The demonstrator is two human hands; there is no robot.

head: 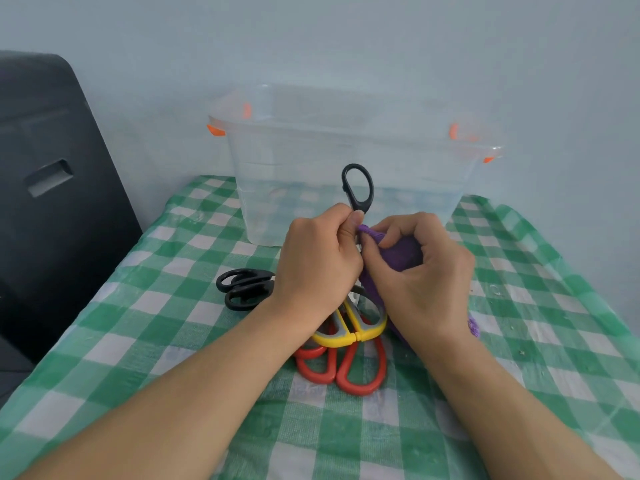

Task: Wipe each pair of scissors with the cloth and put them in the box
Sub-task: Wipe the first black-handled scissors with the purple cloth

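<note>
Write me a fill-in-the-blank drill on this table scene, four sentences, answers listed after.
1. The left hand holds up a pair of scissors whose handle is ____ in colour.
2. The right hand grips a ____ cloth against those scissors.
3. The yellow-handled scissors lie on top of the ____-handled scissors.
4. The clear box has clips coloured ____.

Missing words: black; purple; red; orange
</note>
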